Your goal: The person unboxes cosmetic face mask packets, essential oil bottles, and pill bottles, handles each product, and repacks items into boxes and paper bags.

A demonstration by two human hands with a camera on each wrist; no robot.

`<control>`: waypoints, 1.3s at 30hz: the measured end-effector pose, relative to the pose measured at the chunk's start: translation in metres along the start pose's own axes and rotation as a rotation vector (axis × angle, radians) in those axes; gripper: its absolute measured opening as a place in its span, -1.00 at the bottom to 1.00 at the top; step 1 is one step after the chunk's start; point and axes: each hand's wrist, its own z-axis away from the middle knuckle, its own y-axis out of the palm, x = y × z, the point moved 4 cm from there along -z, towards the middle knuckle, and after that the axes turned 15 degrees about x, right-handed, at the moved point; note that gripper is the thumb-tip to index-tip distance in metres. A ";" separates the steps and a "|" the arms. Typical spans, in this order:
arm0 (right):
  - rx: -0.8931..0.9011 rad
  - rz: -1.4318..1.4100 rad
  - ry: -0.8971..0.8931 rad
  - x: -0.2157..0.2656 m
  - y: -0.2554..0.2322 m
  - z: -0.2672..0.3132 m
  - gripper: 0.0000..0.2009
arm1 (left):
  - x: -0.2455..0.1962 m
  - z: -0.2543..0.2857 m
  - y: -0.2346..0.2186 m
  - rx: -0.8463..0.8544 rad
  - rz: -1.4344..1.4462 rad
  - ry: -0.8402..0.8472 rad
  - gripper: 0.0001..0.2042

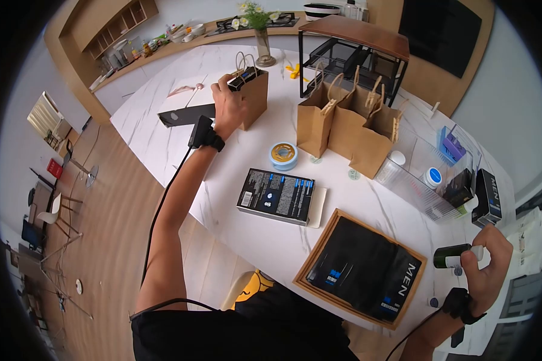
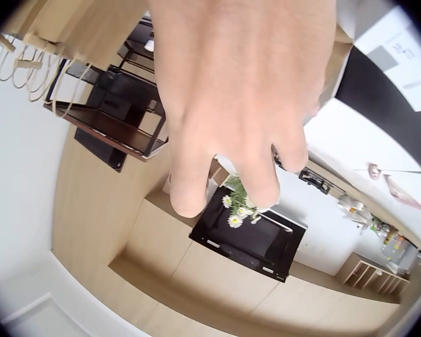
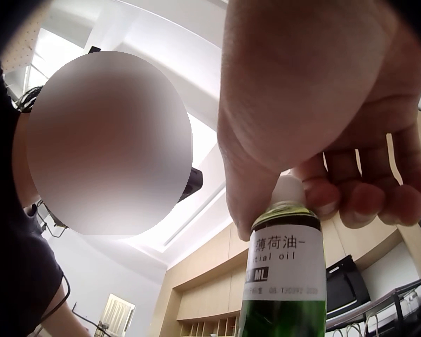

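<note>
My left hand (image 1: 229, 108) grips the top edge of an upright brown paper bag (image 1: 257, 99). A black box (image 1: 247, 77) shows in the bag's mouth, beneath the twisted handles. In the left wrist view, the back of my left hand (image 2: 242, 91) hides the bag below its fingers. At the right, my right hand (image 1: 489, 268) pinches a small green bottle (image 1: 451, 257) by its white cap, with the bottle on its side in the head view. The right wrist view shows its white essential oil label (image 3: 284, 263) and the green lower part.
Several paper bags (image 1: 343, 129) stand mid-table, before a black rack (image 1: 355, 27). A clear bin (image 1: 418, 195) holds bottles and boxes. Nearer lie a blue tape roll (image 1: 283, 156), a black box (image 1: 277, 195) and a wooden tray (image 1: 300, 278) with black packets. A flower vase (image 1: 264, 48) stands behind.
</note>
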 end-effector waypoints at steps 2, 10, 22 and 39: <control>0.027 0.026 -0.001 -0.001 0.002 -0.003 -0.48 | 0.018 0.002 0.008 0.032 -0.131 -0.027 -0.71; 0.012 0.076 0.082 -0.010 0.002 -0.005 -0.44 | -0.080 0.014 -0.028 -0.079 0.183 0.293 -0.36; 0.041 0.046 0.074 0.001 0.006 -0.005 -0.48 | -0.124 -0.008 0.031 0.255 0.469 0.094 -0.46; -0.004 0.064 0.067 -0.005 -0.003 0.001 -0.45 | -0.048 0.013 -0.017 -0.057 0.066 -0.043 -0.35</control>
